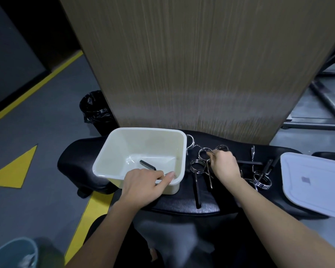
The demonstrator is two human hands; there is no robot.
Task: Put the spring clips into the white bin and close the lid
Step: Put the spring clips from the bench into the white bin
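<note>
Your left hand (143, 183) hangs over the near rim of the white bin (124, 140), fingers curled around a spring clip (149, 165) whose black handle pokes out past your fingertips into the bin; its coil sits under your thumb. Your right hand (223, 165) is down among the loose clips on the black padded bench (77, 157), fingers pinched at the handles of a clip whose chrome coil (203, 152) lies just beyond your fingertips; whether the grip is firm, I cannot tell.

More clips lie close around that hand: one coil (196, 165) just left of your knuckles, another (221, 147) just beyond them, and a cluster (262, 180) off to the right of your wrist. The lid (313, 182) rests further right, well apart from the bin.

These clips look like stiff sprung steel, smooth and probably slippery on the coil. They tangle easily, so take each by its black-sleeved handle, where your fingers get purchase, and lift it clear before carrying. The bin looks light; a dropped clip may shift it.
</note>
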